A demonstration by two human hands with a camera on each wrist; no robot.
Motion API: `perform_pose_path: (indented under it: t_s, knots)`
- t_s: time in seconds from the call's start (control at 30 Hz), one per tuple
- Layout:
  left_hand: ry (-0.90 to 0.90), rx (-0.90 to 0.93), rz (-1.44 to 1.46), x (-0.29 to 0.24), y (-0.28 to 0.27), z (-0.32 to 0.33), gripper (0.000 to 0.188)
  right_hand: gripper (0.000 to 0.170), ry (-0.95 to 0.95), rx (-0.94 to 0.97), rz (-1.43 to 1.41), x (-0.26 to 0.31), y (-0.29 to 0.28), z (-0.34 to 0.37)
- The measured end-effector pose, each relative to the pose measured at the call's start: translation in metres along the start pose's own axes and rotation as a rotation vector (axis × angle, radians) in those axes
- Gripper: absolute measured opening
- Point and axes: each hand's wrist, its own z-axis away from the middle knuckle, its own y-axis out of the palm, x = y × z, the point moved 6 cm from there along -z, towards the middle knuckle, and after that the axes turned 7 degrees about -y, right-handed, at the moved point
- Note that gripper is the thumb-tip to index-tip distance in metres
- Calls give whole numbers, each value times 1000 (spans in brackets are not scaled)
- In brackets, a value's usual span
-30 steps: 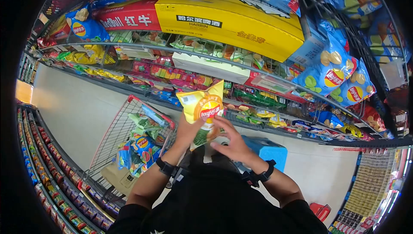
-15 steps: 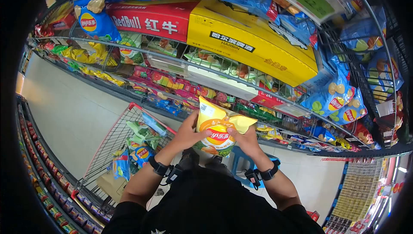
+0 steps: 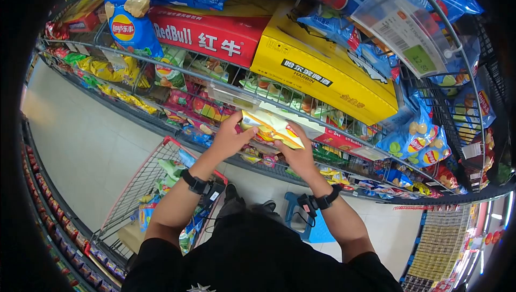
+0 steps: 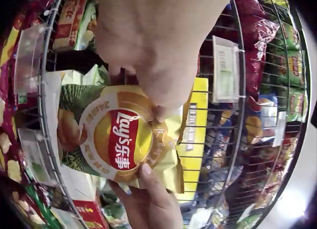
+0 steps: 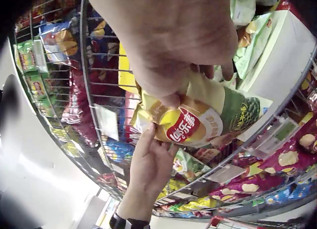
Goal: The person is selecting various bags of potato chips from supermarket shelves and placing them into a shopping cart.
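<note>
In the head view, a yellow Lay's bag (image 3: 272, 130) is held between both hands, close in front of the wire shelf, its printed face seen at a steep slant. My left hand (image 3: 230, 140) grips one side and my right hand (image 3: 299, 157) the other, thumbs on the near face. The left wrist view shows the logo side of the bag (image 4: 99, 140) under my left hand (image 4: 148, 50), with my right hand (image 4: 153, 202) pinching the opposite edge. From the right wrist, the bag (image 5: 198, 122) lies between my right hand (image 5: 173, 41) and my left hand (image 5: 148, 164).
Wire shelves carry a yellow Harbin box (image 3: 322, 69), a red RedBull box (image 3: 207, 31) and many snack bags. A shopping cart (image 3: 134, 190) with bags in it stands at the left. Near the feet is a blue stool (image 3: 317, 227). More shelving (image 3: 43, 200) lines the far left.
Both hands have carried the bag up and away from the body, toward the shelf, and its face has tipped. My right hand, earlier loose beside the bag, now grips its side.
</note>
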Motion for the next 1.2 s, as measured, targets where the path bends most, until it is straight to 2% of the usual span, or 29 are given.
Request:
perform_pose_path:
  t_s: [0.07, 0.13, 0.17, 0.2, 0.3, 0.33, 0.4, 0.47, 0.5, 0.63, 0.73, 0.77, 0.8, 0.87, 0.9, 0.97, 1.0, 1.03, 1.07, 1.13, 1.2]
  knots:
    - [-23, -34, -21, 34, -3, -6, 37, 50, 48, 39, 199, -23, 7, -2]
    - [-137, -117, 119, 62, -8, -7, 36, 45, -2, 27, 250, -34, 12, -1]
    - [-54, -154, -34, 64, -10, -5, 33, 43, 108, 53, 205, -42, 13, 3]
    - [-57, -154, -34, 73, -12, -3, 33, 41, 218, 78, 161, -51, 15, 7]
    - [-137, -102, -63, 67, -12, 1, 25, 32, 106, 56, 229, -57, 7, 6]
    - [-89, -105, -61, 69, -14, -4, 20, 30, 51, 66, 257, -54, 4, 3]
    - [-45, -108, -59, 74, -16, -14, 16, 27, 114, 73, 232, -56, -3, 2]
    - [85, -127, -131, 68, -21, -11, 14, 27, 128, 125, 265, -60, -3, 5]
    - [50, -123, -166, 69, -23, -11, 17, 27, -3, 162, 381, -56, -4, 4]
    - [-44, -101, -185, 77, -24, -5, 20, 30, -19, 238, 453, -46, -2, 9]
    - [-200, -163, -105, 83, -28, 11, 22, 35, -73, 274, 502, -42, -4, 20]
    - [-111, -265, -51, 76, -32, 21, 24, 40, -73, 252, 450, -41, -7, 24]
    - [-117, -278, -62, 77, -34, 33, 24, 40, -77, 262, 435, -39, -10, 30]
    - [-156, -370, -38, 86, -55, 67, 24, 41, -172, 127, 438, -21, -25, 44]
    - [-91, -385, -80, 82, -58, 91, 22, 41, -193, 78, 352, -13, -31, 54]
    - [-400, -445, -65, 121, -69, 158, 19, 37, -205, 97, 329, -6, -41, 85]
    - [-401, -475, -126, 127, -71, 192, 19, 33, -207, 100, 331, -6, -48, 102]
    - [-404, -505, -187, 131, -69, 226, 20, 30, -178, 144, 274, -12, -54, 119]
    - [-521, -558, -227, 136, -67, 266, 17, 27, -145, 192, 215, -21, -58, 139]
    - [-577, -623, -206, 155, -61, 347, 19, 21, 21, 282, 43, -57, -61, 183]
    - [-738, -694, -247, 158, -46, 421, 20, 17, 162, 335, -4, -91, -61, 224]
